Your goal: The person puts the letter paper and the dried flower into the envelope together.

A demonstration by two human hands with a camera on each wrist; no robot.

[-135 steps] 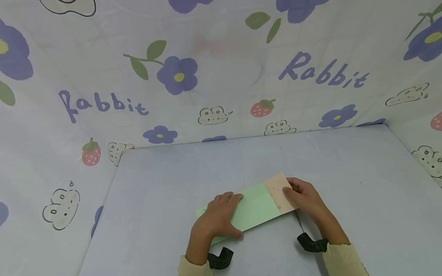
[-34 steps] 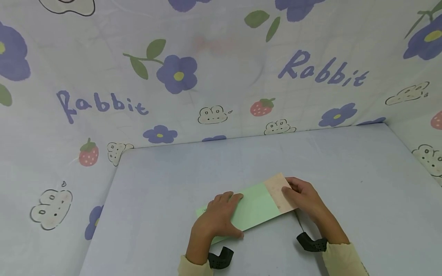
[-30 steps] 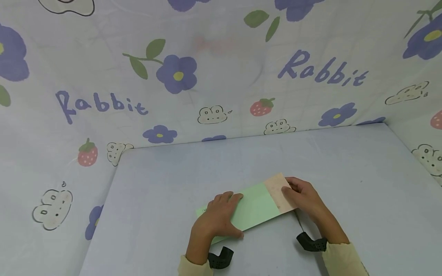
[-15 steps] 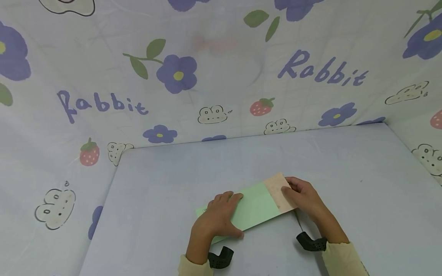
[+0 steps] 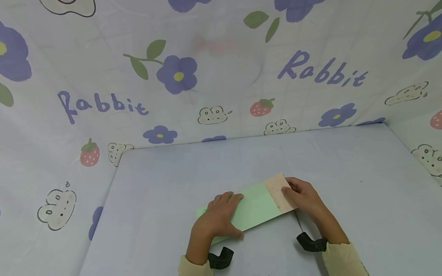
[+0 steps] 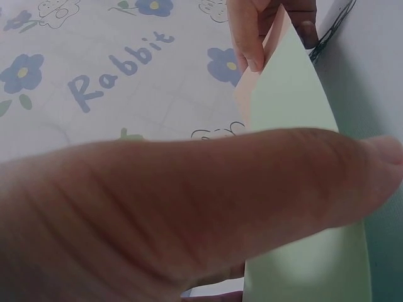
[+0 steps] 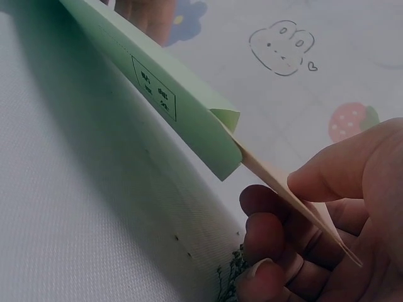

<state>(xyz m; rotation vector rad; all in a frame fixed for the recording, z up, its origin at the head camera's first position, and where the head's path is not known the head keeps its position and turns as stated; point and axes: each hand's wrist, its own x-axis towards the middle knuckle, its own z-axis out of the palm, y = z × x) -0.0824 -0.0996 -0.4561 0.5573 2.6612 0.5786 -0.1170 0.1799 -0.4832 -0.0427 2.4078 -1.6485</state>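
Far left and all along the back: a printed cloth backdrop (image 5: 103,76), white, with purple flowers, strawberries, small cloud-like faces and the word "Rabbit" twice. It wraps round both sides of the counter (image 5: 165,184), which is plain pale lilac.

Left hand (image 5: 217,220): lies on the left end of a green envelope (image 5: 253,209), palm down. Fingers together on top near the far edge, thumb curled along the near edge, so the envelope's end sits pinched between thumb and fingers. In the left wrist view the thumb fills most of the frame, lying across the green paper (image 6: 302,189). Cream sleeve cuff and a black wrist mount show below the hand.

Envelope: lies low over the counter's near middle, long axis slanted, right end farther from the person. Right wrist view shows its near edge lifted off the counter and a small printed box with characters on its underside (image 7: 154,88); characters too small to read.

Pink sheet (image 5: 277,191): sticks out of the envelope's right end, partly inside it, speckled peach colour.

Right hand (image 5: 305,199): holds the pink sheet's outer end. Right wrist view shows the sheet (image 7: 296,201) clamped between thumb above and curled fingers (image 7: 267,236) beneath. Same cream cuff and black mount behind this wrist.
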